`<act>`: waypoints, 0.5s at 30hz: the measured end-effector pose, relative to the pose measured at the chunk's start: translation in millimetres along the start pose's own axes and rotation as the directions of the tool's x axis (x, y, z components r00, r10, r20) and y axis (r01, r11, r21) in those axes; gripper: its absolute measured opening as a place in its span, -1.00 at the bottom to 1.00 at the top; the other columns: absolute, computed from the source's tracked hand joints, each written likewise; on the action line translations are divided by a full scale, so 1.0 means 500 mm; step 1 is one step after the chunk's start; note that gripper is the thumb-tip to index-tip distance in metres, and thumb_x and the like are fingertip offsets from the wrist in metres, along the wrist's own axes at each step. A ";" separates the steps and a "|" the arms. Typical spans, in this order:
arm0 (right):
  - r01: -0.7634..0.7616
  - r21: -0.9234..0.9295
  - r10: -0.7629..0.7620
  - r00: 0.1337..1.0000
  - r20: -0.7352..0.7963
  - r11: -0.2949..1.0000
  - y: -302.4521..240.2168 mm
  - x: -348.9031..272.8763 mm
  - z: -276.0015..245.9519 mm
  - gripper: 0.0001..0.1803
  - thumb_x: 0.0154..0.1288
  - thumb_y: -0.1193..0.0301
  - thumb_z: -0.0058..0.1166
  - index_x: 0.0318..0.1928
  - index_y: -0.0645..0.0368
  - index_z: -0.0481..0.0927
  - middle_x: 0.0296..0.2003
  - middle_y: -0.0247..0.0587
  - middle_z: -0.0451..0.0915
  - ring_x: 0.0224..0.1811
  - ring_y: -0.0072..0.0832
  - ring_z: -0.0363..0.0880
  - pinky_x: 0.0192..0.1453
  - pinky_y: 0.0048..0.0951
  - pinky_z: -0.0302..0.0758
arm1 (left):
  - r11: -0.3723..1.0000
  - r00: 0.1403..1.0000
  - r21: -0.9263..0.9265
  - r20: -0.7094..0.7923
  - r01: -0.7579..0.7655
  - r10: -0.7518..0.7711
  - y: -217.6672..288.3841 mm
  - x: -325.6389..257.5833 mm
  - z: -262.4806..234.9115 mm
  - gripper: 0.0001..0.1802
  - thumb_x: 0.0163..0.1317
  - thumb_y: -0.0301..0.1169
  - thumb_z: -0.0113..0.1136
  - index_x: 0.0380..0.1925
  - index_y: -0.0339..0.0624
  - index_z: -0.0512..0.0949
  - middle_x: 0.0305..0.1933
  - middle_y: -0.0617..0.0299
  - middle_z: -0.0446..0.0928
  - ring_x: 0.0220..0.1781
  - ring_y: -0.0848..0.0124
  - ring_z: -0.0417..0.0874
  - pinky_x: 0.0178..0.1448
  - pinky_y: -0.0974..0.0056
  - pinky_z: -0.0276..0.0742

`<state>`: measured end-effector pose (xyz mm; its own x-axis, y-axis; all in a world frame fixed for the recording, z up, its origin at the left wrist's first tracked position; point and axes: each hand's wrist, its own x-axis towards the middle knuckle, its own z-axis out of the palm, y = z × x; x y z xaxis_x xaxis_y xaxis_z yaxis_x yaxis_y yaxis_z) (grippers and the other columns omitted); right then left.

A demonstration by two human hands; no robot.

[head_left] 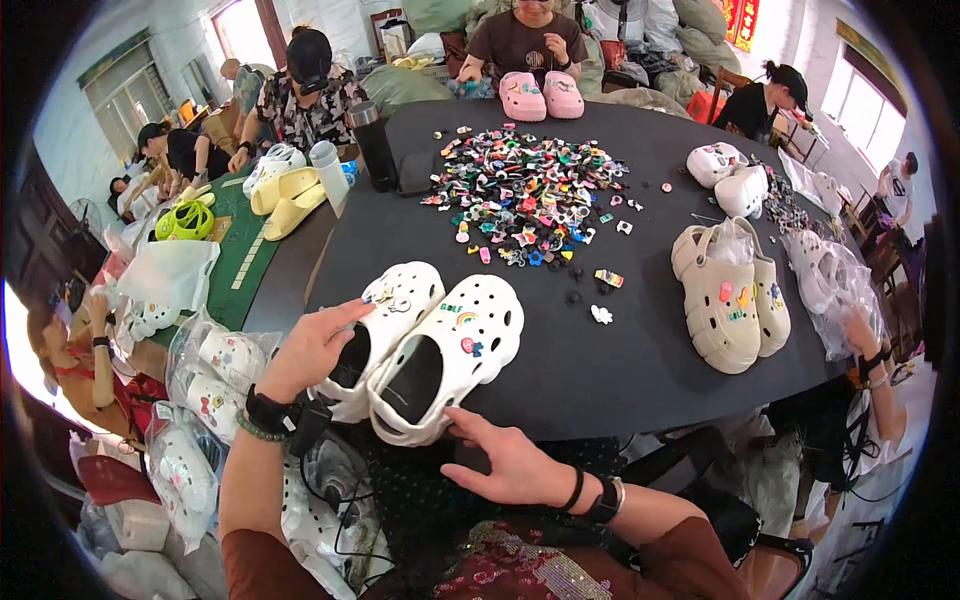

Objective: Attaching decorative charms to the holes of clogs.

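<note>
A pair of white clogs stands side by side at the table's near edge, toes pointing away from me. My left hand (318, 345) holds the left white clog (408, 288) by its outer side, forefinger on top beside a small charm; its other fingers are partly hidden. The right white clog (487, 318) carries a rainbow, a green lettered charm and red and blue charms. At its heel, my right hand (515, 468) touches the strap with a fingertip, thumb spread apart from the fingers.
Beyond the clogs lies a heap of colourful shoe charms (535, 190). Beige clogs (722, 310) stand right, white clogs (740, 190) behind them, pink clogs (522, 98) at the far edge. A black tumbler (372, 150) stands left. Bagged clogs (185, 470) crowd my left; other people work around.
</note>
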<state>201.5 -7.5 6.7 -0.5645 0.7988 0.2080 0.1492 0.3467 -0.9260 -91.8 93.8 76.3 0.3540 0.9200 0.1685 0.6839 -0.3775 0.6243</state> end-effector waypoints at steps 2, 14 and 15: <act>-0.026 0.031 0.023 0.997 0.067 0.999 -0.008 0.017 0.010 -0.19 0.27 0.20 0.21 0.37 0.37 0.16 -0.01 0.36 0.56 0.05 0.12 0.60 0.13 -0.12 0.55 | 0.996 0.999 0.075 0.012 0.042 -0.043 0.028 0.000 -0.003 -0.45 0.20 -0.64 0.06 0.23 -0.06 0.48 0.30 -0.12 0.44 0.32 -0.02 0.46 0.38 0.15 0.36; 0.024 0.113 -0.045 0.981 0.189 0.993 -0.015 0.073 0.063 -0.20 0.23 0.43 0.13 0.41 0.34 0.07 0.06 0.37 0.49 0.02 0.13 0.57 0.13 -0.13 0.53 | 0.953 0.887 -0.259 -0.388 0.156 -0.250 0.146 -0.085 0.121 -0.78 0.28 -0.55 0.17 -0.10 -0.30 0.43 -0.18 0.18 0.48 -0.16 0.47 0.54 -0.04 0.39 0.49; 0.015 0.107 -0.034 0.983 0.178 0.994 -0.007 0.070 0.055 -0.20 0.23 0.43 0.13 0.41 0.34 0.07 0.06 0.37 0.49 0.02 0.13 0.57 0.13 -0.13 0.53 | 0.912 0.886 -0.379 -0.355 0.156 -0.299 0.130 -0.089 0.131 -0.78 0.31 -0.52 0.16 -0.08 -0.30 0.42 -0.16 0.19 0.49 -0.16 0.49 0.54 -0.04 0.39 0.49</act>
<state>158.9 5.6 8.3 -0.7047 0.6862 0.1801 0.0528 0.3039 -0.9512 -21.4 21.3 59.3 -0.1175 0.9653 0.2332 0.4369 -0.1606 0.8851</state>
